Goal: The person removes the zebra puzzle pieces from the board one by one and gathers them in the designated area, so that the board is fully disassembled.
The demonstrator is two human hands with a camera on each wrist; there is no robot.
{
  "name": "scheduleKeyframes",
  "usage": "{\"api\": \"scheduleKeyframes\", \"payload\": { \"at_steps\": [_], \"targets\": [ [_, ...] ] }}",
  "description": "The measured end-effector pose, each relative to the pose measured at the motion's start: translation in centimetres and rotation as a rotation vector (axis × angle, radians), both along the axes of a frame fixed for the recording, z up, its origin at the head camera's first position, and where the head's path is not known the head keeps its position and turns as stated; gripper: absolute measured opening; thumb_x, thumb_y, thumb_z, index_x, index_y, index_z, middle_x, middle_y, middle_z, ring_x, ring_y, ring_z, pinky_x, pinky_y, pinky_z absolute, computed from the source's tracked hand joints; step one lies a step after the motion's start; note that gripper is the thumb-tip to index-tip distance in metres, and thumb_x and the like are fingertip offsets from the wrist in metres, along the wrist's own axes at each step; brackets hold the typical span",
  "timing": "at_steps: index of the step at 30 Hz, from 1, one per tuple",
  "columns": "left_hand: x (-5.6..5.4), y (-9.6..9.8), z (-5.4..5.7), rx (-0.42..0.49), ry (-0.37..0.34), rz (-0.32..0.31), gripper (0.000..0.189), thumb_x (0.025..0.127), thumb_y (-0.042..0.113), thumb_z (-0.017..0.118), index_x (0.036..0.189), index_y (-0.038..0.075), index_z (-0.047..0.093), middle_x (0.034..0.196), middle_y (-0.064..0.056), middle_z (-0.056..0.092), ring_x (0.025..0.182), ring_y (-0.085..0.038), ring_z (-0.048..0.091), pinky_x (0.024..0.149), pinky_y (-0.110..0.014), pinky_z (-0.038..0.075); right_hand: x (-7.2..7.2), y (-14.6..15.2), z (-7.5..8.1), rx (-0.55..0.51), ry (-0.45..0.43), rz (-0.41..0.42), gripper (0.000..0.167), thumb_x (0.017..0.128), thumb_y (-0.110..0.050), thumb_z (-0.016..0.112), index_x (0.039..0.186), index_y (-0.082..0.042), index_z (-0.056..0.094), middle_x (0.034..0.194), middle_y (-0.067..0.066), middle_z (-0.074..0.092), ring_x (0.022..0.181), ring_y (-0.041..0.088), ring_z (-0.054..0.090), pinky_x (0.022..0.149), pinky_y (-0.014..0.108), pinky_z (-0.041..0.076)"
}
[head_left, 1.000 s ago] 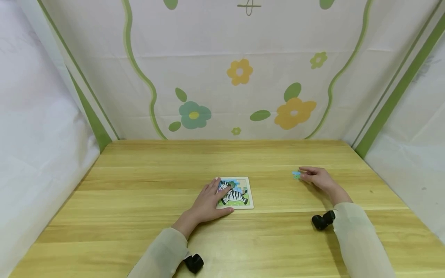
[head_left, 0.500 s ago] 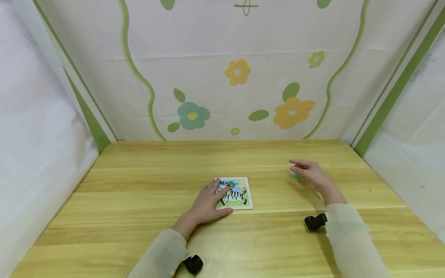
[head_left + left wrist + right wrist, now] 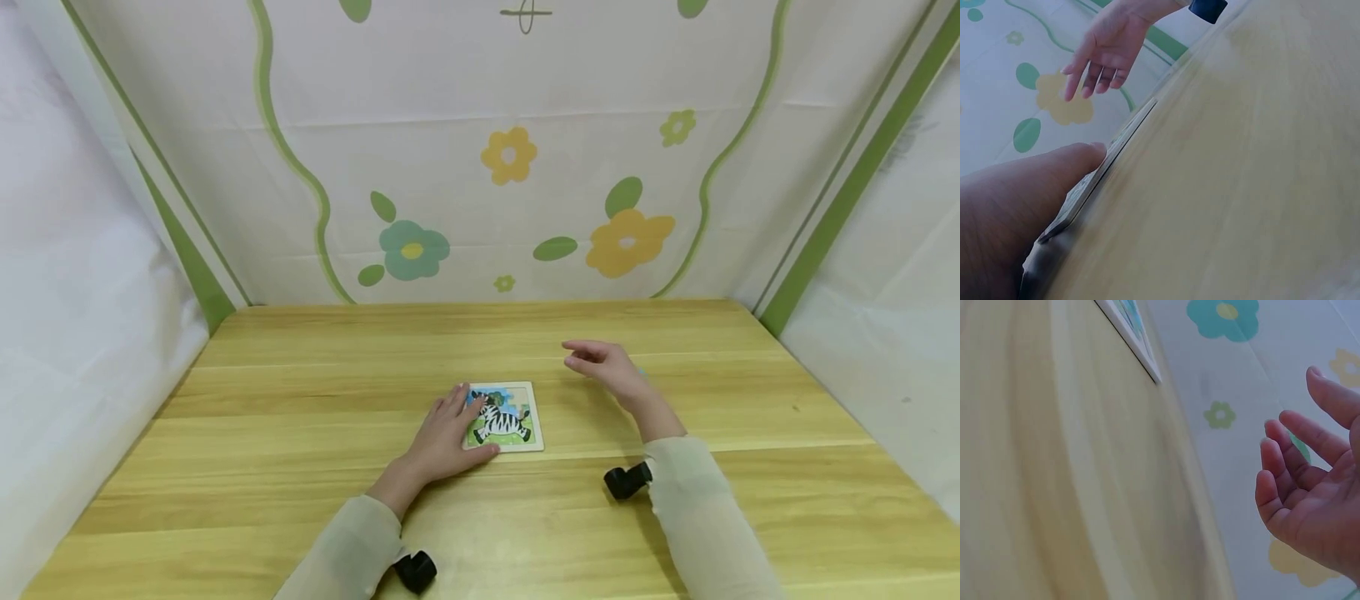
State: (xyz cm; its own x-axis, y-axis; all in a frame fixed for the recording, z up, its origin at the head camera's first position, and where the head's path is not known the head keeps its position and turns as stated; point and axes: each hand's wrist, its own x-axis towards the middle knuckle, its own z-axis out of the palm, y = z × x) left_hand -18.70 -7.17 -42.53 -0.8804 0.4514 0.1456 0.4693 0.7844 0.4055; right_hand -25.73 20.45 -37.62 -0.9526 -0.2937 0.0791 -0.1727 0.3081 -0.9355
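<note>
A square zebra jigsaw puzzle (image 3: 504, 425) in a pale frame lies flat on the table, with a bare patch at its upper right. My left hand (image 3: 442, 437) rests over its left side, fingers spread across the picture and thumb along the near edge. In the left wrist view, the thumb (image 3: 1079, 159) touches the frame's rim. To the right of the puzzle, my right hand (image 3: 611, 371) hovers with loosely bent fingers and nothing between them, as the right wrist view also shows. A small blue puzzle piece (image 3: 641, 372) peeks out behind that hand, mostly hidden.
The wooden table (image 3: 300, 400) runs back to a white cloth wall (image 3: 450, 83) printed with flowers. More white cloth hangs at both sides. A black wrist camera (image 3: 628, 481) sits by the right cuff, another black camera (image 3: 416, 572) by the left.
My right hand has come away from the blue-green puzzle piece and moved left toward the puzzle, leaving the piece on the table. The left hand has stayed on the puzzle.
</note>
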Motion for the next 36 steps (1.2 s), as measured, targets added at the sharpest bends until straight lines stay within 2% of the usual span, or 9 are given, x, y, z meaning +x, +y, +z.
{"api": "scheduleKeyframes", "payload": {
  "at_steps": [4,12,18,22,27,34,36],
  "targets": [
    [0.0,-0.1,-0.2,-0.012,0.015,0.023,0.075,0.08,0.056,0.046,0.134,0.006,0.032,0.139,-0.017,0.016,0.128,-0.028,0.009,0.099,-0.043,0.01,0.1,-1.6,-0.8,0.0,0.0,0.032,0.046,0.083,-0.021,0.059,0.119,0.005,0.049,0.094,0.012,0.054,0.081,0.019,0.048,0.076,0.045,0.04],
    [-0.1,-0.2,-0.3,-0.04,0.017,0.045,0.075,0.08,0.058,0.042,0.134,0.007,0.031,0.14,-0.017,0.015,0.128,-0.027,0.009,0.099,-0.044,0.011,0.7,-3.8,-2.3,-0.032,0.057,0.095,0.043,0.081,-0.027,0.061,0.113,0.001,0.055,0.09,0.006,0.057,0.078,0.016,0.048,0.064,0.026,0.04],
    [-0.2,-0.3,-0.2,-0.045,0.025,0.028,0.074,0.081,0.057,0.041,0.134,0.006,0.031,0.139,-0.017,0.016,0.128,-0.028,0.009,0.099,-0.045,0.011,1.3,-5.4,-3.3,0.003,0.007,0.076,0.044,0.08,-0.023,0.062,0.115,0.003,0.054,0.095,0.01,0.058,0.085,0.018,0.052,0.072,0.029,0.043],
    [-0.1,-0.2,-0.1,-0.04,0.018,0.018,0.074,0.082,0.056,0.041,0.134,0.006,0.03,0.139,-0.018,0.016,0.127,-0.029,0.009,0.099,-0.046,0.01,2.5,-6.4,-2.7,0.039,0.032,0.06,0.037,0.08,-0.011,0.062,0.111,0.008,0.054,0.102,0.019,0.055,0.089,0.024,0.052,0.075,0.028,0.042],
    [-0.1,-0.2,-0.2,-0.046,0.015,0.017,0.073,0.082,0.056,0.041,0.134,0.006,0.03,0.139,-0.018,0.015,0.127,-0.029,0.009,0.099,-0.045,0.01,3.6,-7.1,-2.1,0.124,0.126,0.045,0.03,0.078,-0.005,0.063,0.104,0.009,0.058,0.102,0.02,0.053,0.085,0.029,0.048,0.07,0.03,0.038],
    [-0.2,-0.2,-0.4,-0.051,0.02,0.021,0.073,0.082,0.056,0.04,0.134,0.006,0.031,0.139,-0.018,0.016,0.127,-0.028,0.009,0.099,-0.045,0.011,2.0,-6.8,-5.1,0.254,0.197,0.036,0.03,0.076,-0.017,0.066,0.102,-0.001,0.063,0.095,0.006,0.05,0.074,0.017,0.041,0.062,0.027,0.036],
    [-0.2,-0.3,-0.4,-0.049,0.024,0.021,0.073,0.082,0.056,0.04,0.134,0.006,0.032,0.139,-0.018,0.017,0.127,-0.029,0.01,0.099,-0.046,0.011,1.9,-7.0,-5.2,0.268,0.204,0.021,0.03,0.075,-0.019,0.068,0.101,-0.004,0.064,0.095,0.003,0.05,0.075,0.017,0.042,0.063,0.028,0.036]
  ]
}}
